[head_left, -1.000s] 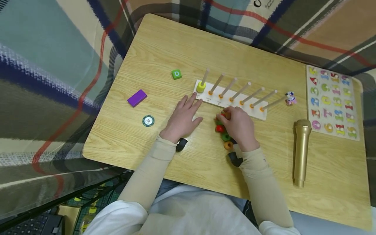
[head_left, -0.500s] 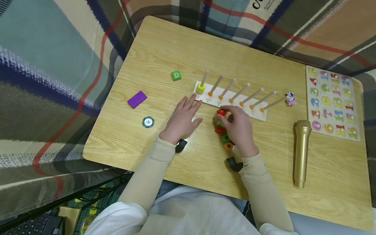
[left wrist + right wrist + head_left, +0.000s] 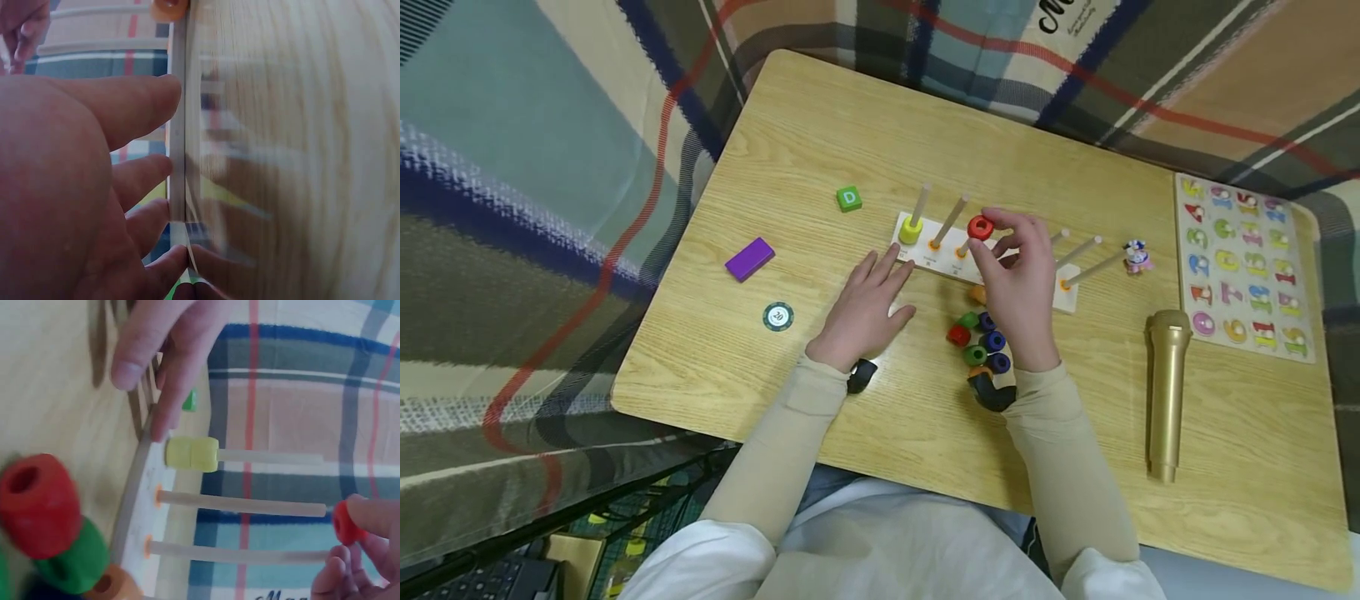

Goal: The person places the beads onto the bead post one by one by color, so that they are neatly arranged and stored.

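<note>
My right hand [image 3: 1021, 287] pinches a red bead [image 3: 980, 227] with a hole between thumb and fingers, raised above a white peg board [image 3: 942, 264]. In the right wrist view the held bead is close to the tip of the second peg [image 3: 250, 504]. Yellow beads [image 3: 911, 232] are stacked at the base of the leftmost peg; several other pegs stand in a row. My left hand [image 3: 857, 315] lies spread on the table, its fingertips at the board's left front edge. Loose beads lie below the board: a red bead [image 3: 958, 335], green beads [image 3: 975, 355], blue beads [image 3: 993, 341] and orange ones partly hidden.
To the left lie a green letter D block [image 3: 849, 198], a purple block [image 3: 750, 259] and a round chip [image 3: 778, 317]. Rightward are a small cow figurine [image 3: 1137, 257], a gold microphone [image 3: 1168, 396] and a number puzzle board [image 3: 1247, 267]. A plaid curtain borders the table [image 3: 820, 125].
My right hand has picked the red bead out of the loose pile and carried it up and away from me, over the peg board. My left hand has stayed in place.
</note>
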The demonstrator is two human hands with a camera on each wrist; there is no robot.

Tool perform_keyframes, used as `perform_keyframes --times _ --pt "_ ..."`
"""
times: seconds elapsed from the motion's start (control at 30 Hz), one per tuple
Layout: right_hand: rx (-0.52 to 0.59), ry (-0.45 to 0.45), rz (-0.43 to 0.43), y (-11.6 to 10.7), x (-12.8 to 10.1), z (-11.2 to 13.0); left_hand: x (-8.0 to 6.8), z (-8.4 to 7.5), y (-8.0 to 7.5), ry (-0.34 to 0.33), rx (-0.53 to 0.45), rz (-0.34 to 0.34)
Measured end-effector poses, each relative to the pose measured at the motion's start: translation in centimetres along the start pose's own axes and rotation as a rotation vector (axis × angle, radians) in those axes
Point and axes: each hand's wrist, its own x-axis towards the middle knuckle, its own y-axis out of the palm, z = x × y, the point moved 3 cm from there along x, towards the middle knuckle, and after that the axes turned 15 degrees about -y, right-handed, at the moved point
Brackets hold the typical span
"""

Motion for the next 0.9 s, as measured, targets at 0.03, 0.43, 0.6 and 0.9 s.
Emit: perform_keyframes --times 0.03,0.43,0.6,0.9 --pt "-0.002 -0.01 -0.019 0.1 0.3 0.1 0.0 0.0 0.0 0.001 0.001 -0.001" --pt "-0.167 -0.115 -0.061 1.6 3.0 0.8 0.0 0.0 0.5 0.017 0.001 -0.02" --pt "-0.214 -0.116 -0.027 1.5 3.2 0.8 0.0 0.0 0.4 0.014 0.004 -0.022" --pt "-0.187 -0.136 0.0 0.4 2.7 1.4 0.0 0.0 0.0 0.01 0.011 -0.023"
